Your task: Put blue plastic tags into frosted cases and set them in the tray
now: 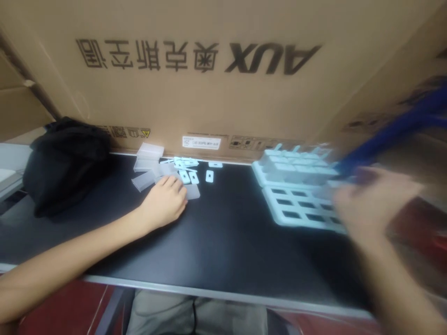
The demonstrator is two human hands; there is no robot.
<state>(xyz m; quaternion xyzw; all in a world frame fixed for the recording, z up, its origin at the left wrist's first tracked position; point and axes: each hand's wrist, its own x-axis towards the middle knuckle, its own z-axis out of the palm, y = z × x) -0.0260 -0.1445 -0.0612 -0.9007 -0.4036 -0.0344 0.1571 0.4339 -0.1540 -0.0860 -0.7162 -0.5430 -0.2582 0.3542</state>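
My left hand (166, 201) rests knuckles-up on the black table (223, 242), its fingers curled down onto small translucent plastic pieces (185, 174) scattered near the cardboard wall; what they hold is hidden. My right hand (370, 204) is smeared by motion over the near right corner of a white gridded tray (296, 195). Next to it runs a blue bar (394, 130), and whether the hand grips it I cannot make out.
A large brown cardboard box (223, 70) walls off the back of the table. A black cloth bundle (66, 163) lies at the left. Clear plastic lids (146, 165) are stacked beside the small pieces. The table's front edge (209, 291) runs close to my lap.
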